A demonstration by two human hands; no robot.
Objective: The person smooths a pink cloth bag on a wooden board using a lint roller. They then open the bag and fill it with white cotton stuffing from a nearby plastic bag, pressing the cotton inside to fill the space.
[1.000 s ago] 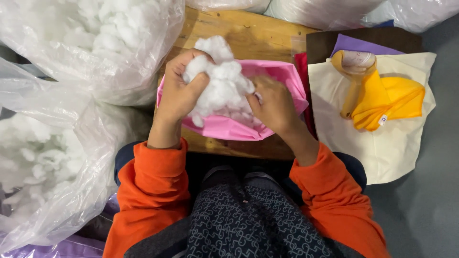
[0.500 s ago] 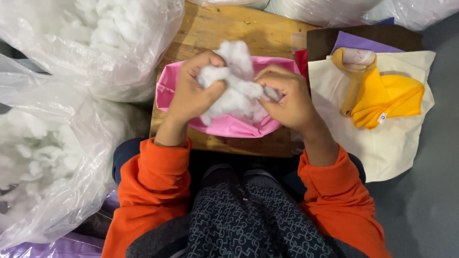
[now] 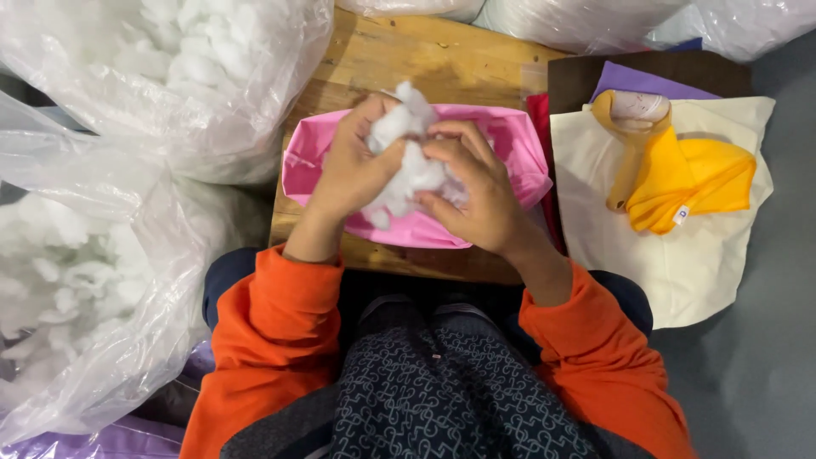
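stuffing [image 3: 406, 174] squeezed by both hands over pink cover [image 3: 510, 140], plastic bags [image 3: 170, 85] alongside.

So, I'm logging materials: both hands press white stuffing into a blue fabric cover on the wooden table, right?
Not blue: the head view shows the cover is pink. Both the left hand and right hand do press white stuffing into it on the wooden table.

A worn wooden table [image 3: 425, 59] occupies the centre. Grey floor [image 3: 765, 374] lies off its right edge. Clear plastic sacks of white filling [image 3: 102, 255] crowd its left edge.
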